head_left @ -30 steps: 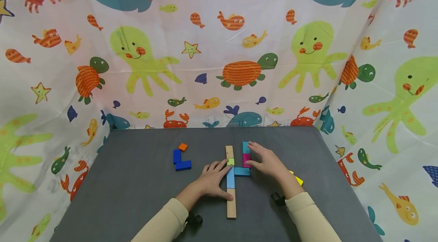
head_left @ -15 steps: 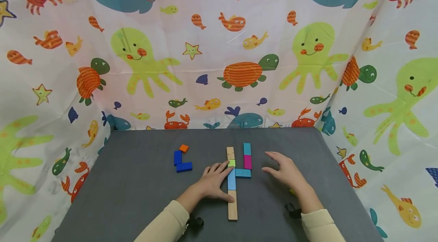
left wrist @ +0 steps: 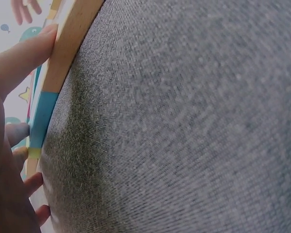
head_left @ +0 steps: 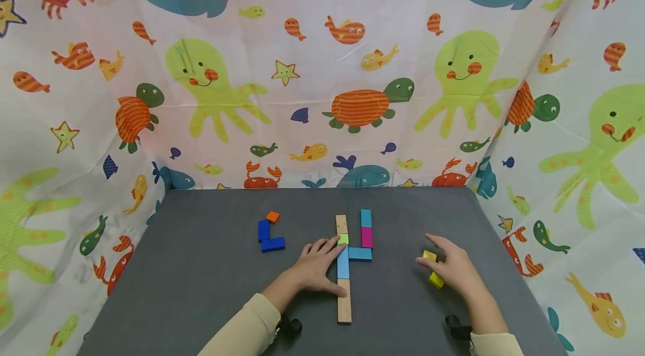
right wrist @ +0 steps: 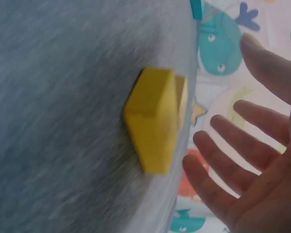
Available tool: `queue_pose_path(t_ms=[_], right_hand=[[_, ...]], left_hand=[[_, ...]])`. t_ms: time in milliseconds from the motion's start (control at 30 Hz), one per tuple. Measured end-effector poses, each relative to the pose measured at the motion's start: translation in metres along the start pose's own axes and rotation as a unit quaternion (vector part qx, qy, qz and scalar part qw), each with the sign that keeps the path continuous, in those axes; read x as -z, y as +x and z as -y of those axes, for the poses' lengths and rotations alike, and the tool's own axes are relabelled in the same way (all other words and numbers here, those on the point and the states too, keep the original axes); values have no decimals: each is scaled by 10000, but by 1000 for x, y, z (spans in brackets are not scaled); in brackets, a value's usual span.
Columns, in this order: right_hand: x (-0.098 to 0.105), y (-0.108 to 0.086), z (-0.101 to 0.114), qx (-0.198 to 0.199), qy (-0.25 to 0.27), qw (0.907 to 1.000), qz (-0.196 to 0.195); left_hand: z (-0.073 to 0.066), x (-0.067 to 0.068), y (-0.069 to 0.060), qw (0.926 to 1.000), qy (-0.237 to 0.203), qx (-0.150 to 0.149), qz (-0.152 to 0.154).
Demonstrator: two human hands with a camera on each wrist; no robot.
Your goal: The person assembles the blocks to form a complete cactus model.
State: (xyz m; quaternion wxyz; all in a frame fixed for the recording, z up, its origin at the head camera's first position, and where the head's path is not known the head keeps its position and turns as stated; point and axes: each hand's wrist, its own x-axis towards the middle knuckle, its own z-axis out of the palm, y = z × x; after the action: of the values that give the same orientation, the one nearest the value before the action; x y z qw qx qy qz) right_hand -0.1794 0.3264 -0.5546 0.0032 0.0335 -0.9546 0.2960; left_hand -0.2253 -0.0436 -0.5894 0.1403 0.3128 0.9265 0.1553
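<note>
A vertical row of blocks runs down the middle of the head view: a short wooden block point(head_left: 341, 224), a lime green one point(head_left: 343, 238), a light blue one point(head_left: 343, 263) and a long wooden one point(head_left: 344, 309). My left hand point(head_left: 313, 267) rests spread along its left side, fingertips and thumb touching it. A blue block point(head_left: 360, 254) juts right from the row, with a magenta block point(head_left: 367, 237) and a light blue-green block point(head_left: 365, 218) above it. My right hand point(head_left: 456, 266) hovers with spread fingers over two yellow blocks point(head_left: 435, 280), holding nothing.
At the left of the grey table point(head_left: 201, 289) lie two dark blue blocks point(head_left: 272, 244) and an orange block point(head_left: 272, 216). A patterned curtain point(head_left: 302, 104) rises behind and beside the table.
My right hand has moved right and toward the near side, from beside the magenta block to the yellow blocks. My left hand has stayed at the row.
</note>
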Motion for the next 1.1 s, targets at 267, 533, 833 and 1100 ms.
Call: queue_pose_path(t_ms=[267, 533, 833, 1100], right_hand=[[1, -13, -18, -958, -281, 9935, 546], [0, -17, -22, -1264, -345, 9890, 692], [6, -16, -22, -1235, -359, 9890, 725], [20, -7, -15, -944, -482, 9939, 290]], left_hand=[[2, 0, 0, 9997, -193, -115, 49], [0, 1, -1, 9999, -115, -64, -17], [2, -1, 2, 9995, -316, 29, 69], [-1, 2, 0, 9999, -36, 37, -112]])
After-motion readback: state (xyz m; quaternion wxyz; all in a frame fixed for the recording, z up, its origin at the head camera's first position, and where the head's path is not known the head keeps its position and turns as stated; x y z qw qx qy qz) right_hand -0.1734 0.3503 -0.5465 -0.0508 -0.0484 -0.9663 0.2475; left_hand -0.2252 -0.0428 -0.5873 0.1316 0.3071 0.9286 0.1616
